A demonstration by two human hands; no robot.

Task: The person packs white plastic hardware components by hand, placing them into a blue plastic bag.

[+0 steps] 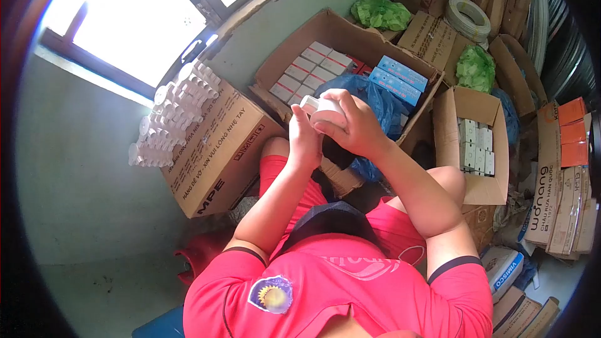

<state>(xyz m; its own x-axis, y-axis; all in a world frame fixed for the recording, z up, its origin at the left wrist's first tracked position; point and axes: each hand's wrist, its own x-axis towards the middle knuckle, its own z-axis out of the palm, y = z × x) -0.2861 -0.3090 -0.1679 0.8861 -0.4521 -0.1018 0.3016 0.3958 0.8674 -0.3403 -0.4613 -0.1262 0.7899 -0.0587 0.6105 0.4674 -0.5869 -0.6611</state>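
A white round plastic junction box with a short pipe stub is held up between both hands, over my lap. My right hand wraps its fingers over the top and side of the round part, thumb beneath. My left hand closes near the stub, fingertips against the piece; part of its grip is hidden. Many similar white junction boxes stand stacked in rows on a closed cardboard box at the left. Behind my hands, an open carton holds small white boxes and blue boxes.
A blue plastic bag lies in the large carton. At the right, a smaller open carton contains white switch-like pieces. Green bags, a cable coil and orange boxes surround the seat. A window is at upper left.
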